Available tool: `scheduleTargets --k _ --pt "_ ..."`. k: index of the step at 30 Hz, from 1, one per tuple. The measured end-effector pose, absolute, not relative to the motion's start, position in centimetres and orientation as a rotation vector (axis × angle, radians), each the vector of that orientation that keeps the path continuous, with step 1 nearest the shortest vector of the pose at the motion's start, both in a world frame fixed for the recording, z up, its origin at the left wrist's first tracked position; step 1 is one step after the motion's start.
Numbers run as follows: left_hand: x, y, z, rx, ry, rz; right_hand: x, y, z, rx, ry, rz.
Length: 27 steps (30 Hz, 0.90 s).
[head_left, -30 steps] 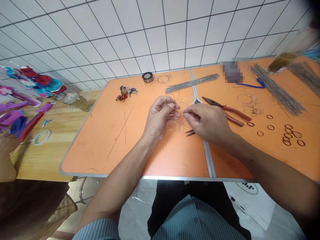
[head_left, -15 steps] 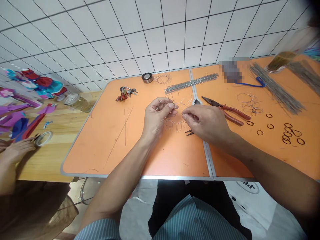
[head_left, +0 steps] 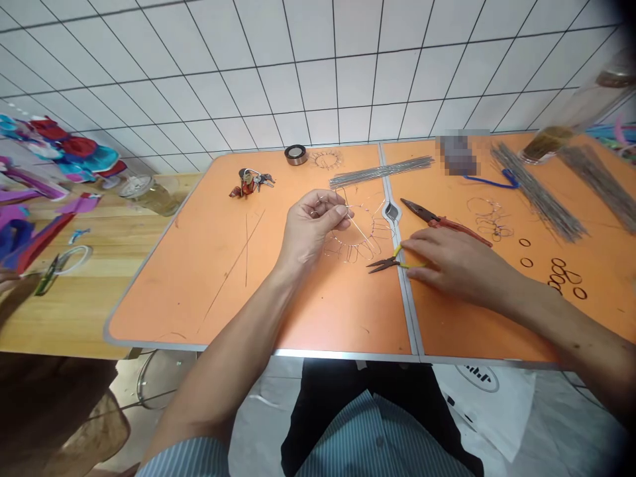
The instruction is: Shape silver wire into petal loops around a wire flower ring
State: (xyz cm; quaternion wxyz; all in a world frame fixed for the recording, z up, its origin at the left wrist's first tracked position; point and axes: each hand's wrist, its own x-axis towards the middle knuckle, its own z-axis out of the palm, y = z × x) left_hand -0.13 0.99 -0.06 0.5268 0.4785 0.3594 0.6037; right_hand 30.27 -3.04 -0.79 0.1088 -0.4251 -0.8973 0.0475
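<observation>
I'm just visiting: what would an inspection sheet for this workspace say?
Surface: orange table, a metal seam running across it.
Job's things: wire ring with loops, yellow pliers.
Clutter: keys, tape, red pliers, wire bundles, small rings.
Grips: left grip pinches a wire; right grip is at the yellow pliers' handles.
Cables: nothing seen, unless the blue cord counts.
Surroundings: tiled wall; wooden table bearing ribbons; a co-worker's hand.

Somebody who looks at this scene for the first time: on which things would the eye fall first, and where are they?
Probably first on the looped wire ring in the left hand, near the middle of the orange table. Next come the yellow-handled pliers, their jaws apart, with the right hand at their handles. Toward the tiled wall, a bundle of straight wires crosses the table's seam.
</observation>
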Motion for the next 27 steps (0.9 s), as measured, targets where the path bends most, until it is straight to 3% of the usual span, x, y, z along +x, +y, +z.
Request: scheduleTargets --k 10,23,27 --pt "0.1 0.3 0.5 1.240 0.848 1.424 28.7 0.2 0.5 -1.508 -2.665 0.500" --pt "-0.1 0.4 0.9 1.165 0.789 1.358 27.0 -1.6 0.3 -1.536 -2.653 0.416" --pt "0.0 0.4 1.1 1.088 0.744 1.337 27.4 -1.5 0.1 -1.547 -2.384 0.595"
